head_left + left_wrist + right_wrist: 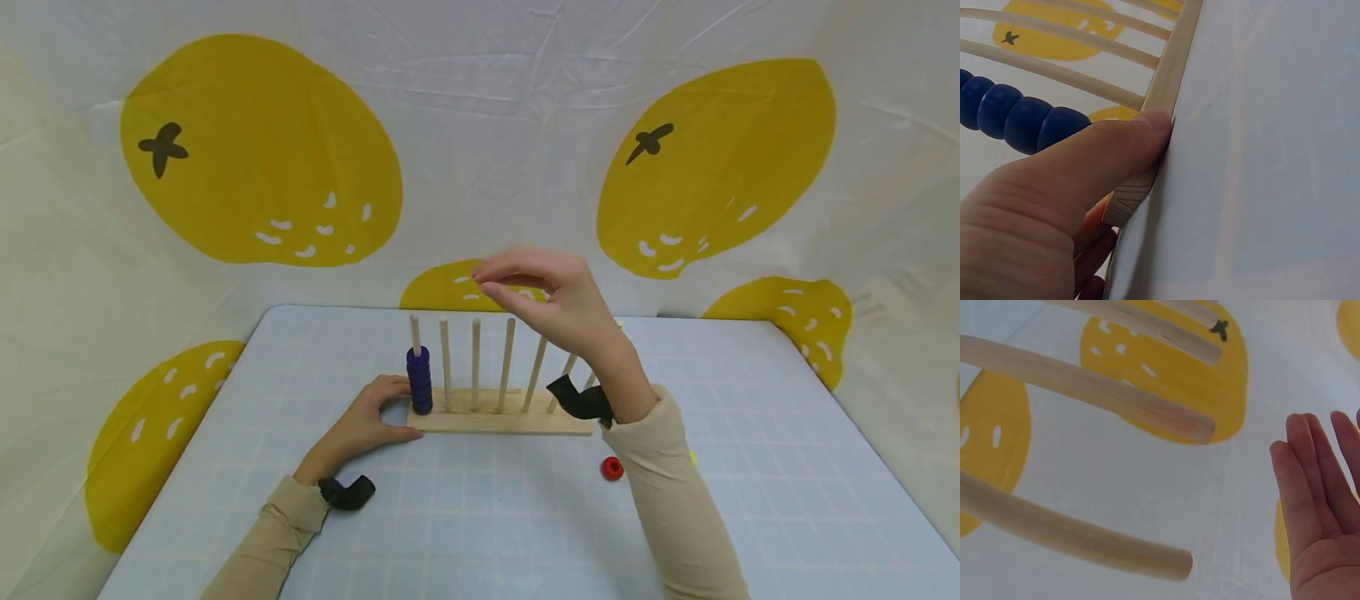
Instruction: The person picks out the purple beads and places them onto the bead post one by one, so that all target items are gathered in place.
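A wooden peg rack (502,425) with a row of upright pegs stands on the table. Dark blue beads (420,379) are stacked on its leftmost peg; the other pegs in sight look bare. My left hand (367,417) grips the left end of the rack's base, thumb on the front edge (1163,94) and fingers behind. Above the right half of the rack, my right hand (551,292) is raised with nothing visible in it. Its fingers (1310,469) extend past the peg tops (1200,428) in the right wrist view.
On the table (480,517), a red bead (612,468) lies in front of the rack's right end. Beside it a yellow piece (693,457) is mostly hidden by the right sleeve (667,467). Behind the table hangs a white cloth (480,125) with yellow fruit prints.
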`<state>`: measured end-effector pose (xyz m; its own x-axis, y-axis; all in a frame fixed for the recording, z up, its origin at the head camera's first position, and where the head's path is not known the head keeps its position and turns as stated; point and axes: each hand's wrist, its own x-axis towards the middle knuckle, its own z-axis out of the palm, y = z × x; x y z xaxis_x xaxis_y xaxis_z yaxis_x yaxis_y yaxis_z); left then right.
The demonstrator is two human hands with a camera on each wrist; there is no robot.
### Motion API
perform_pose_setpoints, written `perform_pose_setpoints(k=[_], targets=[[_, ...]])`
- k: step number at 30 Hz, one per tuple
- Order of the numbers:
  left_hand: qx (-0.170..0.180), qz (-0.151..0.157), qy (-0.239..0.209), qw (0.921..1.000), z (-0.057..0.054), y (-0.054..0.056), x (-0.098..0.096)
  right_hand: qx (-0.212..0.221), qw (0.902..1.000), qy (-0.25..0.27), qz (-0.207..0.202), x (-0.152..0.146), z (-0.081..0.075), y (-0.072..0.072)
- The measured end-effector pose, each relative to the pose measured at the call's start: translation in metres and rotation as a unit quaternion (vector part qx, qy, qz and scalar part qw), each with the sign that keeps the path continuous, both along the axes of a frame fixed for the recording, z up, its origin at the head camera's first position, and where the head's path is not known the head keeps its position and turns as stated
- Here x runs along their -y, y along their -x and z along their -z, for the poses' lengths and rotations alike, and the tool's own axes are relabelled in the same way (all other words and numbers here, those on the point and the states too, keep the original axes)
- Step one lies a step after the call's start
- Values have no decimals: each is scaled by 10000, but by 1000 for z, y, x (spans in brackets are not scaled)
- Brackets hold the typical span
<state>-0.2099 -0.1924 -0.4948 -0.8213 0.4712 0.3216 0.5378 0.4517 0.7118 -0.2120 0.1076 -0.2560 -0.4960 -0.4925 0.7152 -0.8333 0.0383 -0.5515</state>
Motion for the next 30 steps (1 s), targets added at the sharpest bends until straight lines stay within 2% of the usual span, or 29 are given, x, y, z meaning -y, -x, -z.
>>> perform_pose_setpoints(k=[10,18,26,30], targets=[[2,-31,0,10000,1,0,1,-201,9997,56,150,-32,-1,-10],[36,-20,-61,10000,1,-1,0,-17,9992,349,177,-63,-1,-22],[-10,-48,-31,10000,2,1,0,70,9962,626,594,-92,3,-36],[0,-49,-9,10000,2,1,0,88,9940,918,588,-106,9,-42]])
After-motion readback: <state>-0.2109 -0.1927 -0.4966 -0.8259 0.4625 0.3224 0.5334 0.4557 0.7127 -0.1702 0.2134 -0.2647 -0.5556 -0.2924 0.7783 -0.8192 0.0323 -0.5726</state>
